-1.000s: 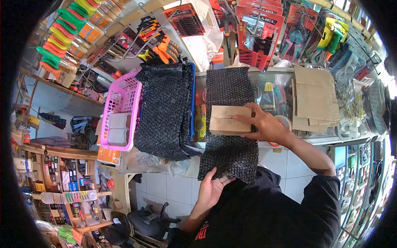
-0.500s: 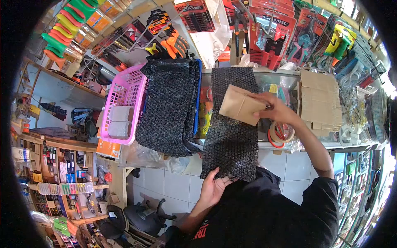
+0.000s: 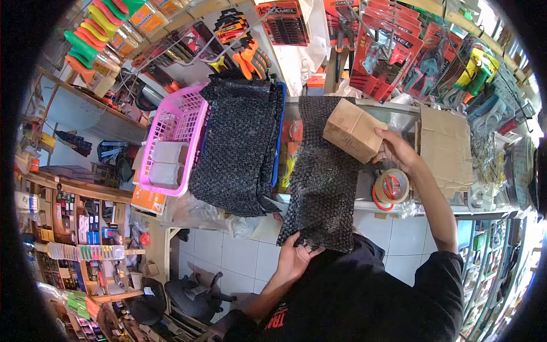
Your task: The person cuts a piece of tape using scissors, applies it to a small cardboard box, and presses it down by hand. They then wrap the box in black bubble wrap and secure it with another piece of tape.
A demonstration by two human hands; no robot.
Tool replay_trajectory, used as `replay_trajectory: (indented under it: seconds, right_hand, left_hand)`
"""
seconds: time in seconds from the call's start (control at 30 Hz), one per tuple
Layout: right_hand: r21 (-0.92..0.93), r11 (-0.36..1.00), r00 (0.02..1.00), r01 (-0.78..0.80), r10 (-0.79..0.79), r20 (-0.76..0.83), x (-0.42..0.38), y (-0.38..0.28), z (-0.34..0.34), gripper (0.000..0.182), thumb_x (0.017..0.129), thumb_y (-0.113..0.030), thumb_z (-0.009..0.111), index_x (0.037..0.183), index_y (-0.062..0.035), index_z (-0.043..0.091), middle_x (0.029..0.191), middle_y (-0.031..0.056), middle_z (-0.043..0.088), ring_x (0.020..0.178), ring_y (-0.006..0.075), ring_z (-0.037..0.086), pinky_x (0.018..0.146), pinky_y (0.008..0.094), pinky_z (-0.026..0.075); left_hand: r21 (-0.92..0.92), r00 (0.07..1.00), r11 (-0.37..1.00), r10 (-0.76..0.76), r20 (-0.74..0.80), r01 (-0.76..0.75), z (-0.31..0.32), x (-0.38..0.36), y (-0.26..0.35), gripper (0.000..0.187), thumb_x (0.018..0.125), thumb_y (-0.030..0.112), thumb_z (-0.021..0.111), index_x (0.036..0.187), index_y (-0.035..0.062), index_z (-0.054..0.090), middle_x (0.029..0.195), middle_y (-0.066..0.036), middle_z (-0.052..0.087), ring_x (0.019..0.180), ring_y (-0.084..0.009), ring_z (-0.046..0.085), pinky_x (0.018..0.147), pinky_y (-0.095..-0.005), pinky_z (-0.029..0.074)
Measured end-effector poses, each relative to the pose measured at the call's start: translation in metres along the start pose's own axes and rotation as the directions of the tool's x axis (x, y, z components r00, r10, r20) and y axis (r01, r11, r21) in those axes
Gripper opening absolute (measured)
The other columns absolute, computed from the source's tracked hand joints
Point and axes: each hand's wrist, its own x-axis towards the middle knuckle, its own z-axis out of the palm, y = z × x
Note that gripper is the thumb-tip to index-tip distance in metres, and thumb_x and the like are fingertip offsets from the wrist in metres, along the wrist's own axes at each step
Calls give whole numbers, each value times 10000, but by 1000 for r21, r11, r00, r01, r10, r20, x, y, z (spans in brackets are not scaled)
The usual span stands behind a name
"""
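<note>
A small brown cardboard box point(image 3: 351, 130) is held at its right end by my right hand point(image 3: 396, 151), tilted over the far part of a black bubble wrap sheet point(image 3: 323, 185). That sheet lies lengthwise across the glass counter, and its near end hangs over the front edge. My left hand point(image 3: 295, 256) pinches this near end, thumb on top and fingers underneath. Just below my right hand, a roll of tape point(image 3: 397, 185) lies on the counter with red-handled scissors point(image 3: 383, 198) by it.
Left of the sheet, more black bubble wrap point(image 3: 236, 151) covers a blue basket point(image 3: 280, 131). A pink basket point(image 3: 191, 119) with wrapped grey boxes point(image 3: 168, 162) stands beside it. Flat cardboard point(image 3: 445, 148) lies right. Packaged tools point(image 3: 384, 51) hang behind; a black chair point(image 3: 196, 296) stands below.
My right hand has turned the box, so a different side shows, and shifted it slightly right. My left hand keeps its hold on the bubble wrap's near end. The whole view has shifted slightly.
</note>
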Motion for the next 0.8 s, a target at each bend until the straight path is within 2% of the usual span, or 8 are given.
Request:
replay_trajectory:
  seconds: [0.17, 0.27, 0.37, 0.47, 0.63, 0.73, 0.77, 0.8]
  right_hand:
    - [95, 995, 996, -20, 11, 93, -10, -8, 8, 640, 1071, -459, 581, 1514, -16, 448, 1283, 159, 692, 1047, 260, 752, 746, 404, 656]
    - [68, 998, 994, -11, 4, 105, -14, -7, 16, 698, 1084, -497, 522, 1586, -33, 383, 1331, 181, 682, 1097, 272, 738, 812, 416, 629]
    - [73, 997, 995, -32, 25, 98, -20, -6, 20, 740, 1063, -492, 569, 1585, -2, 384, 1402, 184, 643, 1208, 276, 694, 897, 437, 611]
    - [57, 998, 994, -32, 26, 106, -21, 1, 19, 827, 1017, -486, 649, 1590, 41, 368, 1452, 181, 613, 1295, 275, 641, 1023, 442, 550]
    - [-39, 998, 988, -46, 51, 143, -23, 12, 8, 864, 934, -422, 750, 1554, 83, 424, 1469, 192, 603, 1349, 282, 593, 1168, 437, 427]
    - [-27, 999, 973, -33, 38, 227, -28, 14, 0, 851, 888, -387, 773, 1526, 88, 468, 1442, 198, 623, 1338, 285, 598, 1170, 431, 425]
    - [-14, 1000, 966, -23, 26, 259, -30, 16, 0, 847, 873, -377, 778, 1516, 90, 483, 1431, 200, 631, 1331, 286, 603, 1163, 427, 433]
    - [-9, 1000, 967, -28, 30, 253, -33, 17, 0, 912, 803, -393, 799, 1511, 92, 488, 1400, 206, 652, 1301, 290, 625, 1142, 427, 454]
  left_hand:
    - [18, 996, 998, -64, -62, 65, -7, 9, 0, 406, 1126, 287, 439, 1437, 41, 523, 1383, -176, 679, 1290, -346, 654, 1108, -641, 504]
    - [52, 996, 995, -81, -27, 82, -3, 10, 2, 401, 1119, 284, 465, 1436, 44, 515, 1389, -174, 671, 1281, -350, 659, 1091, -635, 517]
    - [109, 998, 993, -56, 19, 54, 4, 8, 4, 414, 1111, 274, 488, 1455, 44, 491, 1409, -171, 661, 1273, -351, 665, 1070, -621, 532]
    - [124, 999, 992, -36, 28, 32, 5, 9, 5, 433, 1110, 278, 497, 1469, 37, 479, 1421, -168, 655, 1260, -346, 672, 1046, -583, 551]
    - [138, 999, 990, -26, 45, 20, 9, 5, 7, 416, 1105, 256, 531, 1451, 27, 505, 1376, -150, 675, 1212, -311, 691, 996, -511, 584]
    - [313, 981, 939, 177, -76, -145, 6, 8, 1, 430, 1102, 233, 529, 1479, 31, 484, 1386, -162, 667, 1238, -334, 682, 1001, -547, 582]
    - [348, 975, 920, 213, -58, -181, 4, 8, 1, 422, 1102, 228, 532, 1471, 27, 494, 1386, -158, 666, 1236, -328, 681, 996, -545, 585]
    - [380, 968, 900, 248, -40, -215, 3, 7, 4, 414, 1101, 222, 535, 1463, 24, 504, 1387, -154, 665, 1234, -323, 681, 991, -542, 588]
